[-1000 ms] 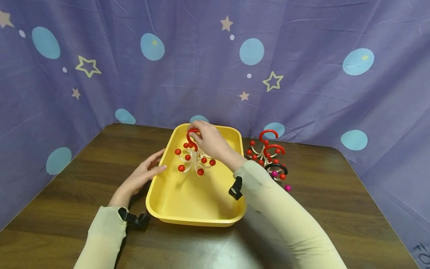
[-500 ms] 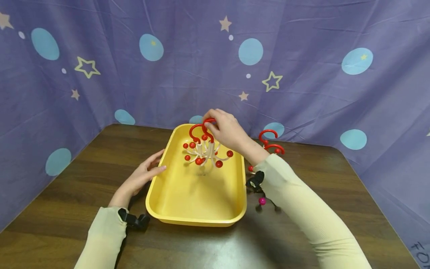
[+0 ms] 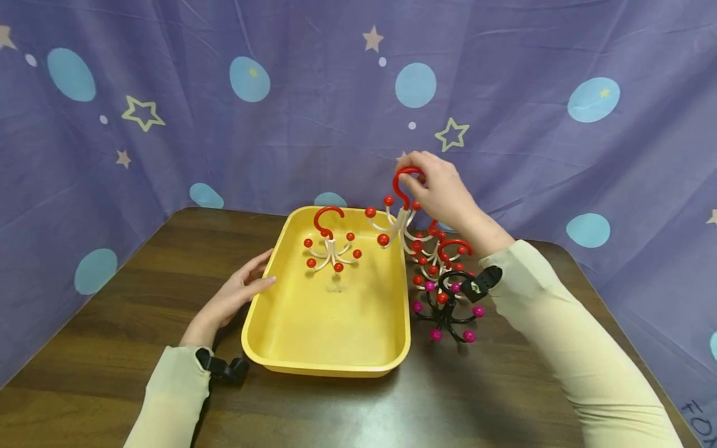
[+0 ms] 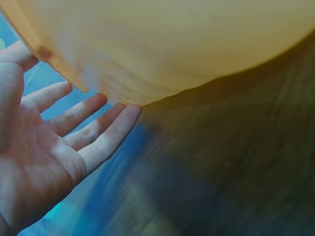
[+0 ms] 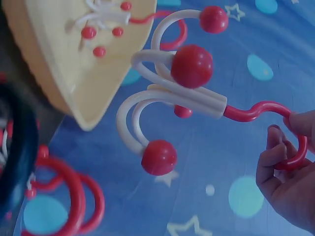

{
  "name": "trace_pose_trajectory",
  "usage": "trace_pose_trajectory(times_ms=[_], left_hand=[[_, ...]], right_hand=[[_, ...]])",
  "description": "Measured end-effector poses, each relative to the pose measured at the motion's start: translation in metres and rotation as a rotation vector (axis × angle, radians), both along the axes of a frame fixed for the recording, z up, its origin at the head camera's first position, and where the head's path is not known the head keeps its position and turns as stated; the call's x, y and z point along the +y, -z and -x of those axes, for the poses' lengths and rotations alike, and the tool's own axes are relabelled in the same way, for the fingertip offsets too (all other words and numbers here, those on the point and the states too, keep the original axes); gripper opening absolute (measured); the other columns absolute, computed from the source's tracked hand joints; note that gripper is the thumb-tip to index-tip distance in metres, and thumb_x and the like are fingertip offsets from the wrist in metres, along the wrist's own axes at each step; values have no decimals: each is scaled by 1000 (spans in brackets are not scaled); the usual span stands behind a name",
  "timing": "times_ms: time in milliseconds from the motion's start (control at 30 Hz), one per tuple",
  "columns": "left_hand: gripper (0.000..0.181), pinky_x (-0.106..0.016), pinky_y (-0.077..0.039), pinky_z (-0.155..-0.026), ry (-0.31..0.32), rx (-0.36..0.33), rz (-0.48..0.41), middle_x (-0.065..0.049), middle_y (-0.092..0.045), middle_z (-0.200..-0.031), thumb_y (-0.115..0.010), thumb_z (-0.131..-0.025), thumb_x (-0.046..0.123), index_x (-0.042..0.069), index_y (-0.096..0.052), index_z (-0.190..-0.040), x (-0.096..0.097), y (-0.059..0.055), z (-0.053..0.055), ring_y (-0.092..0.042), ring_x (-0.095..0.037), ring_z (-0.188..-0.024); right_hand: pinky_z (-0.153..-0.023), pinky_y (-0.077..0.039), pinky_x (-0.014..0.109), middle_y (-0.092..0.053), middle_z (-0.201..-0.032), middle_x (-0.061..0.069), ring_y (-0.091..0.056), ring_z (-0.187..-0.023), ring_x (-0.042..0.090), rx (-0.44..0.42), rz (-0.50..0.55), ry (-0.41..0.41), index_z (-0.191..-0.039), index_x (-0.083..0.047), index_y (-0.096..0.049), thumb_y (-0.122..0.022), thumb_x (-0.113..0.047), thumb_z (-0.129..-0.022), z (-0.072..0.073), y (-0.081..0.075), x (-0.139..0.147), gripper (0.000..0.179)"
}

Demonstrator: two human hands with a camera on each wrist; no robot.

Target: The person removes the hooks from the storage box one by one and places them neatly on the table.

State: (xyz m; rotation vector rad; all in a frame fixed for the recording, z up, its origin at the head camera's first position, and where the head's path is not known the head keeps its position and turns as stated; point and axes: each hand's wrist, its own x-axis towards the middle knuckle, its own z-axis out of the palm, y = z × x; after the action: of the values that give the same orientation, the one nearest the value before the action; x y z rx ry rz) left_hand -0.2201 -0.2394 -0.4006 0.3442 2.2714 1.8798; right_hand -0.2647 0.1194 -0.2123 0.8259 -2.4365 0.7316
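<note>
White plastic multi-armed hanger with a red hook and round red ball tips (image 3: 401, 221): I have it dangling from my right hand (image 3: 445, 190), my fingers curled round the hook, its body in the air by the far right side of the deep yellow plastic tray (image 3: 336, 333). I can't tell whether it hangs inside or outside the rim. My left hand (image 3: 239, 291) isn't clenched; its fingers lie fairly straight, tips touching the tray's outer wall, thumb at the rim. To handle this well, I'd keep the hook high so the arms clear the rim, let any swing die down, and lower it upright. Those outcurved arms could easily snag on a neighbour, so I'd guide the balls past one another slowly, with light steadying from the left.

A matching red-hooked white hanger (image 3: 331, 249) stands upright in the tray. Just beyond the tray's right wall cluster more red-hooked white hangers (image 3: 456, 242) and a glossy black hanger with magenta ball tips (image 3: 446, 314), all crowded together on the dark wood-grain table (image 3: 476, 392). The hooks look smooth and rounded, the balls shiny, the tray evenly coloured with soft rounded corners; behind hangs a creased purple cloth backdrop (image 3: 325, 137)
</note>
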Motion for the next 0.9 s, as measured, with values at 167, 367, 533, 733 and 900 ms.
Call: trace_pose_trajectory(times_ms=[167, 367, 533, 733, 900], left_hand=[[61, -38, -47, -72, -4, 4, -2, -16, -33, -129, -52, -85, 24, 25, -20, -136, -1, 0, 0, -47, -31, -104], [61, -38, -46, -74, -2, -3, -10, -15, -31, -131, -53, -84, 25, 25, -19, -136, 0, 0, 1, -46, -31, -105], [61, -38, -46, -73, 0, -2, -5, -15, -31, -131, -52, -85, 25, 25, -19, -136, -1, 0, 1, -46, -31, -105], [61, -38, -47, -73, 0, -2, -7, -16, -32, -130, -53, -85, 25, 25, -19, -136, 0, 1, 1, -47, -30, -104], [61, -38, -46, -74, -3, 3, -10, -15, -32, -130, -53, -84, 26, 25, -19, -136, 0, 2, 1, -46, -31, -105]], right_hand=[[-64, -34, 28, -54, -87, -1, -42, -70, 16, 20, 3, 56, -95, -15, -59, -52, -21, -85, 2, -7, 24, 13], [-64, -32, 31, -53, -94, 2, -42, -70, 19, -15, 19, 131, -97, -13, -57, -48, -24, -87, 4, -10, 52, 17], [-66, -33, 32, -54, -95, 4, -45, -74, 20, -39, 35, 198, -98, -13, -56, -47, -24, -87, 5, -9, 74, 19], [-68, -32, 34, -53, -96, 7, -45, -77, 21, -34, 23, 246, -98, -11, -56, -46, -22, -87, 8, -7, 96, 19], [-67, -31, 35, -54, -91, 9, -44, -75, 21, -6, 15, 282, -95, -9, -57, -46, -18, -86, 12, 0, 112, 17]])
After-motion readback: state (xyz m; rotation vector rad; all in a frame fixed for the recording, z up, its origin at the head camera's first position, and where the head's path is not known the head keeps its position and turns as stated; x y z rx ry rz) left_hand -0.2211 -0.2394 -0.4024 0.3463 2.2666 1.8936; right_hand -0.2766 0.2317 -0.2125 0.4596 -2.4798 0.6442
